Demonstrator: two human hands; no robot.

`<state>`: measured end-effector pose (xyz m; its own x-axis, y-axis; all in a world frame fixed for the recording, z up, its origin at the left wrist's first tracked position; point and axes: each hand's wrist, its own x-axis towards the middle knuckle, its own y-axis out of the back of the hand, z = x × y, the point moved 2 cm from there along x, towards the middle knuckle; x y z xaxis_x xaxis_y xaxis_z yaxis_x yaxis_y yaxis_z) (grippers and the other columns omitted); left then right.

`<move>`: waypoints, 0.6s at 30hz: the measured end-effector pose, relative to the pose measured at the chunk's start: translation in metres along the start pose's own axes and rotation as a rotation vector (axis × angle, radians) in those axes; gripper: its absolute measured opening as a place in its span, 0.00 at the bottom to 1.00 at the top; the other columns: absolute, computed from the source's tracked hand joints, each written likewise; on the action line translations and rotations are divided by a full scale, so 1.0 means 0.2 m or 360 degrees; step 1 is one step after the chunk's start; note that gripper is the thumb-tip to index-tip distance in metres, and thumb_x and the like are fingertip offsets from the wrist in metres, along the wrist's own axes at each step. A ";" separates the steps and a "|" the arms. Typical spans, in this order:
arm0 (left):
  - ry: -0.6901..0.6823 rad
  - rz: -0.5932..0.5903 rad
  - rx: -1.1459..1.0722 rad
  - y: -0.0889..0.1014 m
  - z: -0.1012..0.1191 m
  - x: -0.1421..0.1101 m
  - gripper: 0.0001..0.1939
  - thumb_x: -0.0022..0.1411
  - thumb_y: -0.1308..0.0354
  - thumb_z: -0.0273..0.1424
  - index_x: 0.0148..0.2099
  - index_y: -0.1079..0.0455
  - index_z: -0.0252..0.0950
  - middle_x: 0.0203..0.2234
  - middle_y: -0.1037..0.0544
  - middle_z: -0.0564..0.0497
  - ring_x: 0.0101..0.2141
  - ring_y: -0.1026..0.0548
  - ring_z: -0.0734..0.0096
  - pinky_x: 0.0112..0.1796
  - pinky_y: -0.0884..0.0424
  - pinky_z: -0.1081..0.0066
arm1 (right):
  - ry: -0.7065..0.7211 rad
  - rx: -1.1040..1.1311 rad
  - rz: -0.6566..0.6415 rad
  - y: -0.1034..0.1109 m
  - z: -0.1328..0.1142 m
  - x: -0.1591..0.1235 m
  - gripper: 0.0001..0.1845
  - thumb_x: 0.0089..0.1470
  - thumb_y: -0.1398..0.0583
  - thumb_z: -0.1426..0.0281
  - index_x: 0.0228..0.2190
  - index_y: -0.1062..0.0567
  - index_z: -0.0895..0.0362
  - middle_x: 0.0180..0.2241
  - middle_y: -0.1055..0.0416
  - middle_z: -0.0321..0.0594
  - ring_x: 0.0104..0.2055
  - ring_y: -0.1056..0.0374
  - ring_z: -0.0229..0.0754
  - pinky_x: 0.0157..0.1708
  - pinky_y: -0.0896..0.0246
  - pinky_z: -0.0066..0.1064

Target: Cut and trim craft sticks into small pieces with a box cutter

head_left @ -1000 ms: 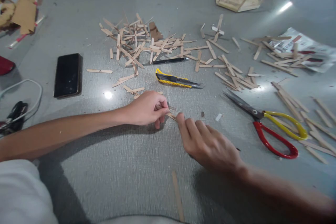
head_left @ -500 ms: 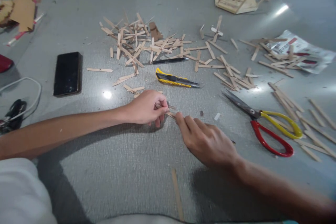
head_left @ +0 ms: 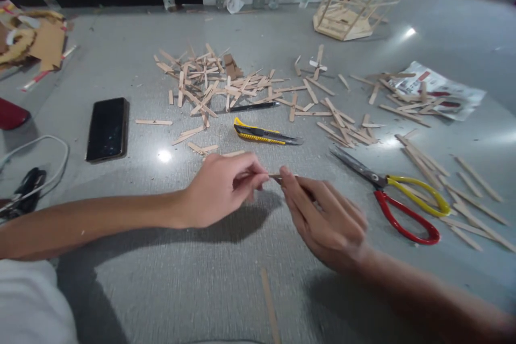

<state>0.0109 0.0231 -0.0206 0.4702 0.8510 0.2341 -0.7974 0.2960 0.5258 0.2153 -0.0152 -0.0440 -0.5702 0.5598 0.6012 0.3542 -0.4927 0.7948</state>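
Note:
My left hand [head_left: 228,188] pinches a thin wooden craft stick [head_left: 273,175] between thumb and fingertips, lifted a little above the table. Close on its right, my right hand [head_left: 322,212] is closed, with index finger and thumb at the stick's other end. A thin dark pointed tool shows at its fingertips, against the stick; the palm hides most of it, and its kind is unclear. Just beyond the hands lies a yellow and black utility knife [head_left: 264,133]. Scissors [head_left: 381,181] with one yellow and one red handle rest to the right.
Many loose craft sticks [head_left: 201,72] lie across the grey table [head_left: 193,290], one stick [head_left: 269,303] near the front edge. A black pen [head_left: 255,106], a phone [head_left: 107,129], a foil packet [head_left: 463,94], a wooden stick frame [head_left: 346,27] and cardboard [head_left: 47,45] lie around.
My hands have moved slightly apart and the stick between them shows more. My left hand has turned. The camera view has tilted up, so table things appear lower.

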 end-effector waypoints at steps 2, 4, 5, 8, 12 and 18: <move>-0.0439 0.0253 0.0317 0.01 0.05 -0.04 0.06 0.72 0.43 0.31 0.41 0.28 0.34 0.24 0.19 0.55 0.23 0.21 0.79 0.27 0.26 0.81 | -0.0097 0.0221 0.0160 0.02 0.01 0.00 0.41 0.58 0.37 0.83 0.69 0.42 0.56 0.34 0.23 0.41 0.32 0.29 0.39 0.33 0.32 0.31; -0.0736 0.0271 0.0588 0.00 0.09 -0.09 0.07 0.74 0.47 0.27 0.44 0.28 0.34 0.27 0.17 0.54 0.24 0.20 0.78 0.27 0.25 0.82 | -0.0120 0.0434 0.0300 0.05 0.01 0.01 0.40 0.58 0.38 0.84 0.67 0.38 0.55 0.31 0.25 0.39 0.31 0.30 0.39 0.31 0.32 0.30; -0.0904 0.0267 0.0642 -0.01 0.11 -0.12 0.07 0.74 0.48 0.25 0.45 0.27 0.34 0.30 0.16 0.53 0.27 0.18 0.77 0.30 0.23 0.81 | -0.0099 0.0511 0.0341 0.06 0.01 0.02 0.39 0.57 0.38 0.84 0.67 0.38 0.56 0.30 0.26 0.39 0.30 0.30 0.38 0.30 0.31 0.30; -0.0995 0.0517 0.0872 -0.04 0.19 -0.21 0.07 0.71 0.46 0.22 0.47 0.26 0.29 0.39 0.15 0.41 0.39 0.16 0.67 0.37 0.18 0.73 | 0.0020 0.0557 0.0361 0.11 0.00 0.03 0.38 0.58 0.38 0.84 0.67 0.40 0.61 0.27 0.26 0.37 0.29 0.30 0.38 0.29 0.30 0.29; -0.0780 0.0456 0.1109 -0.08 0.24 -0.29 0.08 0.70 0.44 0.22 0.49 0.26 0.31 0.45 0.17 0.40 0.44 0.16 0.61 0.41 0.16 0.65 | 0.0117 0.0569 0.0283 0.15 0.00 0.04 0.36 0.61 0.39 0.82 0.68 0.42 0.65 0.27 0.24 0.36 0.28 0.28 0.36 0.27 0.30 0.26; -0.0917 0.0347 0.1256 -0.08 0.23 -0.34 0.11 0.70 0.45 0.24 0.44 0.23 0.44 0.45 0.16 0.52 0.46 0.17 0.61 0.43 0.15 0.65 | 0.0201 0.0575 0.0173 0.17 0.01 0.00 0.18 0.66 0.42 0.78 0.57 0.31 0.63 0.27 0.22 0.34 0.29 0.24 0.35 0.33 0.25 0.25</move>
<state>0.0090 -0.0590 -0.0064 0.6217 0.4503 0.6409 -0.5069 -0.3924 0.7675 0.2293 -0.0313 -0.0164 -0.5936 0.4198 0.6866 0.6427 -0.2662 0.7184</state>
